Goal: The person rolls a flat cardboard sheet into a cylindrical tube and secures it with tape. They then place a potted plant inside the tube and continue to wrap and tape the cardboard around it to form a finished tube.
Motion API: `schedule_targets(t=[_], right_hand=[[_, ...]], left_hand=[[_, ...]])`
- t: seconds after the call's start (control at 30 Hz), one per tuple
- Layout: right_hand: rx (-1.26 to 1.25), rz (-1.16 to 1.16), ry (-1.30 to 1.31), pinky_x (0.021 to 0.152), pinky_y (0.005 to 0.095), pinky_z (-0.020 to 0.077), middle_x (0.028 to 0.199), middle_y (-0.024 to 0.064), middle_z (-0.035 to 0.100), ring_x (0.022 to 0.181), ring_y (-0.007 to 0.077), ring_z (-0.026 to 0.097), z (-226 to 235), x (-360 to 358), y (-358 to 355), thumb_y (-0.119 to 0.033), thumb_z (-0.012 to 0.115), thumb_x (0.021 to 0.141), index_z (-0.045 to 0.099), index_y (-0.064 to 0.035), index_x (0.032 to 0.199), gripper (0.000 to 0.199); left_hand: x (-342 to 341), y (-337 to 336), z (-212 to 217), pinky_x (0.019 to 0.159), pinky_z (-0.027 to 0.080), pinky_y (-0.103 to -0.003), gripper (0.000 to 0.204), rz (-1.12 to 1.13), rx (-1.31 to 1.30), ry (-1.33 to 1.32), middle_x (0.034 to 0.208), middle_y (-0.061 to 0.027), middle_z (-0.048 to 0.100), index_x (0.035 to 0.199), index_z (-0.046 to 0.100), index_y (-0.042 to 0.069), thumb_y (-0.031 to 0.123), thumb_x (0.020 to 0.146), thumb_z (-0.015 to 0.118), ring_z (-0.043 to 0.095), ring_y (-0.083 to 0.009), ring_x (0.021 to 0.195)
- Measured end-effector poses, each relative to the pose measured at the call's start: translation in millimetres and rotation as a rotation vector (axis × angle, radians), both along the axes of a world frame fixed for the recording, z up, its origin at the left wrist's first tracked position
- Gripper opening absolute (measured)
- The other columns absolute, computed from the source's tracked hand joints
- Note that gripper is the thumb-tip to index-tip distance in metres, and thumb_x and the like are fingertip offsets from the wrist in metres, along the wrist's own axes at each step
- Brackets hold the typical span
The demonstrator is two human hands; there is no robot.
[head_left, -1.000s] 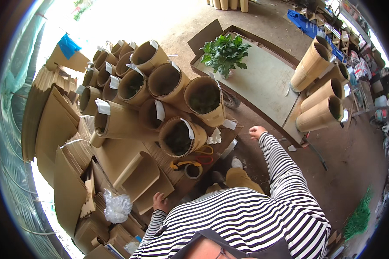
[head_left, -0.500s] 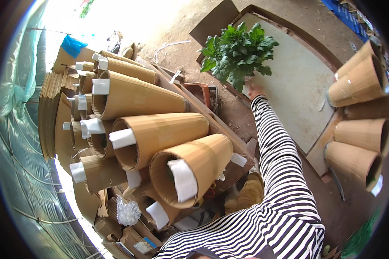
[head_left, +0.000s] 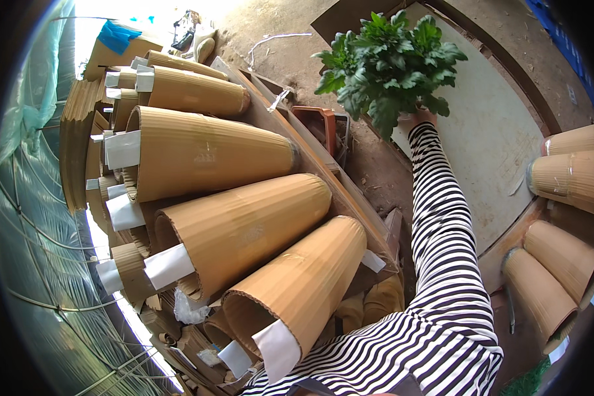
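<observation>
My right hand (head_left: 417,119), in a black-and-white striped sleeve, reaches far forward to the base of a bushy green leafy plant (head_left: 393,72). Its fingers are closed round the bottom of the plant, partly hidden under the leaves. Below and to the right of the foliage stretches a pale tabletop (head_left: 485,99). My left hand is out of view. Nearer to me on the left lie large tapered cardboard tubes (head_left: 244,224), with white paper flaps (head_left: 280,346) at their wide ends.
More cardboard tubes (head_left: 564,175) lean at the right edge. A reddish-brown plastic container (head_left: 320,125) sits on the soil between the tubes and the tabletop. Stacked cardboard sheets (head_left: 79,145) stand at far left beside plastic sheeting (head_left: 33,218). Crumpled clear plastic (head_left: 190,307) lies lower left.
The view has shifted, so the near tubes appear larger. My right hand and the plant appear farther right and higher in the picture, the plant looking larger.
</observation>
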State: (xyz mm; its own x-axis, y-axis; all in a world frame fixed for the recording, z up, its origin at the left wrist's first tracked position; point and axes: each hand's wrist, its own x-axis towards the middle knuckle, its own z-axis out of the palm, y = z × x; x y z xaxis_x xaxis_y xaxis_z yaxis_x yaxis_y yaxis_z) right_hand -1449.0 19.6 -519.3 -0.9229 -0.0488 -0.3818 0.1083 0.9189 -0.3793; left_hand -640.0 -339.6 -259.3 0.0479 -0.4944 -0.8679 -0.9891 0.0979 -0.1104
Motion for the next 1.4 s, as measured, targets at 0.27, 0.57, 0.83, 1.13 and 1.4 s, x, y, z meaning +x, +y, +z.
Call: schedule_targets(t=[0.27,0.57,0.83,1.13,1.4], right_hand=[[-0.904,-0.385,0.055,0.096,0.0392,0.0527,0.121,-0.0002,0.071,0.111,0.0224,0.066,-34.4,-32.7,-5.0,-0.063,0.079,0.069,0.064,-0.0305,0.125,0.066],[-0.142,0.056,-0.038,0.092,0.0399,0.0542,0.117,0.0028,0.071,0.108,0.0215,0.067,27.7,-23.6,-24.7,-0.058,0.076,0.074,0.063,-0.021,0.124,0.064],[-0.173,0.0,-0.104,0.09,0.04,0.0548,0.114,0.0044,0.071,0.105,0.0224,0.067,12.5,-11.6,-10.4,-0.054,0.075,0.077,0.061,-0.0183,0.127,0.063],[-0.317,-0.16,-0.071,0.087,0.0402,0.0555,0.112,0.0062,0.071,0.102,0.0234,0.068,5.9,-10.3,9.9,-0.049,0.073,0.081,0.059,-0.0154,0.13,0.061],[-0.612,-0.358,-0.013,0.085,0.0404,0.0562,0.109,0.0078,0.07,0.1,0.0243,0.068,16.9,33.3,81.5,-0.044,0.071,0.084,0.056,-0.0127,0.133,0.06]], left_hand=[[-33.0,-8.6,-3.4,0.099,0.053,-0.038,0.037,-0.034,0.035,-0.016,0.12,-0.0122,0.073,0.127,0.067,0.006,0.024,0.096,0.07,0.067,-0.0243,0.114],[-30.0,9.4,-3.3,0.1,0.052,-0.038,0.037,0.002,0.049,-0.014,0.121,-0.0114,0.073,0.129,0.066,0.006,0.024,0.097,0.069,0.067,-0.0243,0.114],[-29.9,18.0,-2.9,0.1,0.052,-0.038,0.038,0.015,0.056,-0.004,0.122,-0.0107,0.072,0.131,0.065,0.007,0.024,0.097,0.068,0.067,-0.0242,0.114],[-21.4,32.3,-2.3,0.1,0.052,-0.039,0.038,0.044,0.072,0.019,0.123,-0.0099,0.072,0.132,0.064,0.007,0.024,0.098,0.068,0.067,-0.0242,0.113],[-9.3,43.9,-2.4,0.101,0.052,-0.039,0.039,0.043,0.094,0.097,0.124,-0.0092,0.072,0.134,0.064,0.007,0.023,0.099,0.067,0.067,-0.0242,0.113]])
